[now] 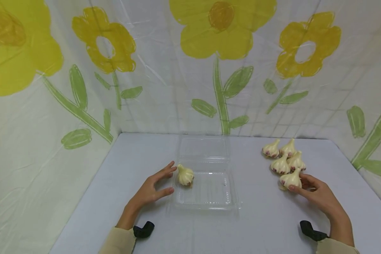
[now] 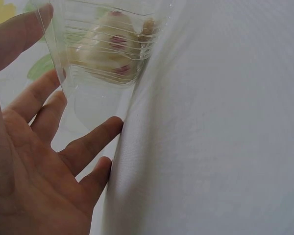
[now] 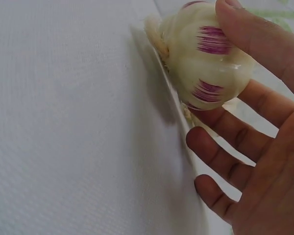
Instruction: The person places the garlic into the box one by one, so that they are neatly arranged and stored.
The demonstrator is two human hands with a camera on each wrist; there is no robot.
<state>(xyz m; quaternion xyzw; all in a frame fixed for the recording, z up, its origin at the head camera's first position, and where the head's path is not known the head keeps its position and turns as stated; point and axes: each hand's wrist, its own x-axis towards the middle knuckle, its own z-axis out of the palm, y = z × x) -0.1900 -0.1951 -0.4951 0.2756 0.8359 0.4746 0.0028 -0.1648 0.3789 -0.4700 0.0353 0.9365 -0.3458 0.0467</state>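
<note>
A clear plastic clamshell box lies with its lid folded back. One garlic bulb sits inside its left end. My left hand is at the box's left side, thumb and fingers spread; in the left wrist view the fingertips are at the clear wall, and whether they press on it I cannot tell. With thumb and fingers, my right hand pinches a cream garlic bulb with purple streaks. In the right wrist view the thumb lies over this bulb, with fingers on its other side.
Several more garlic bulbs are grouped just beyond the right hand. A white cloth covers the table. Behind it hangs a curtain with yellow flowers. Each wrist wears a black camera mount.
</note>
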